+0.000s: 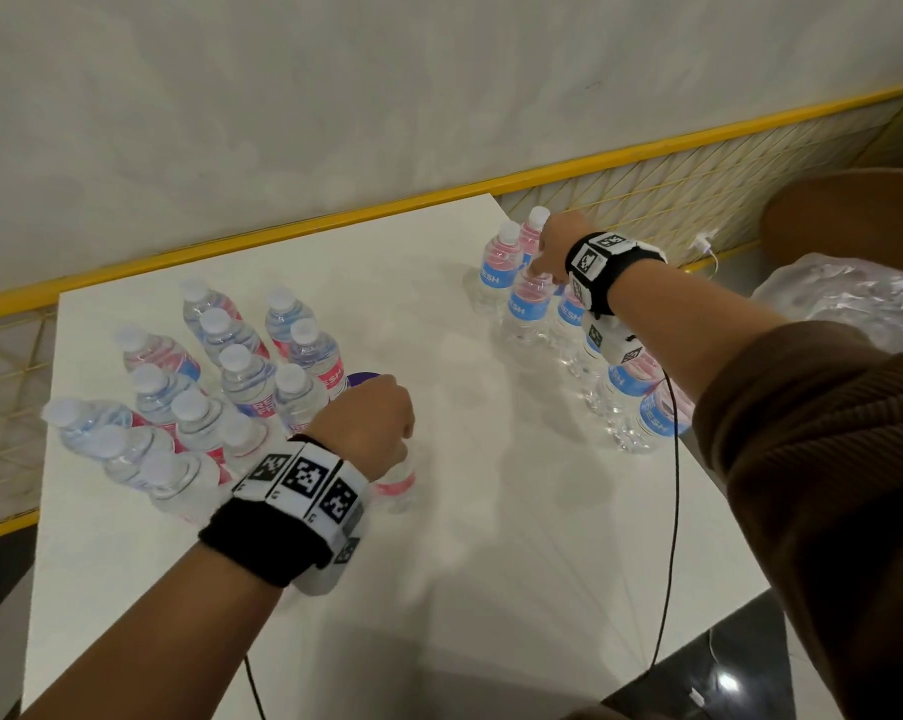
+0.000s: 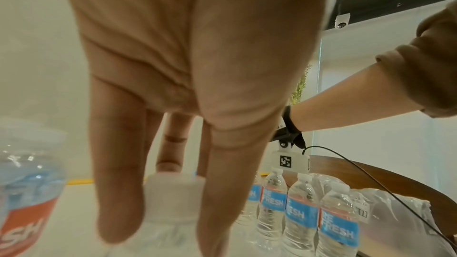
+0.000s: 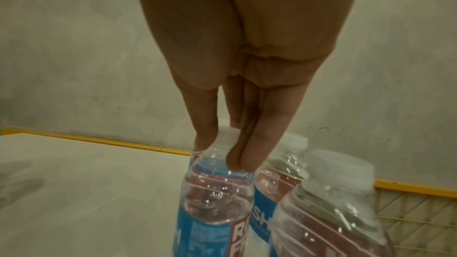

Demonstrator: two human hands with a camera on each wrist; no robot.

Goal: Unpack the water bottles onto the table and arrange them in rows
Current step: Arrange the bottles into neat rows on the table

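Observation:
Clear water bottles with white caps and red-and-blue labels stand on the white table [image 1: 465,537]. A tight cluster of bottles [image 1: 215,387] fills the left side, and a row of bottles [image 1: 610,376] runs along the right edge. My left hand [image 1: 402,444] grips the cap of one upright bottle [image 1: 398,483] beside the cluster; in the left wrist view my left hand's fingers [image 2: 118,192] curl round that cap [image 2: 173,192]. My right hand [image 1: 548,272] pinches the top of a bottle [image 1: 528,304] at the far end of the row, and its fingertips [image 3: 205,140] close on the bottle's neck [image 3: 217,192].
Crumpled plastic wrap [image 1: 849,298] lies off the table's right edge by a brown round surface [image 1: 849,210]. A yellow rail with wire mesh [image 1: 646,194] borders the far side. A purple object [image 1: 363,379] peeks out behind my left hand. A black cable [image 1: 673,511] hangs from my right wrist.

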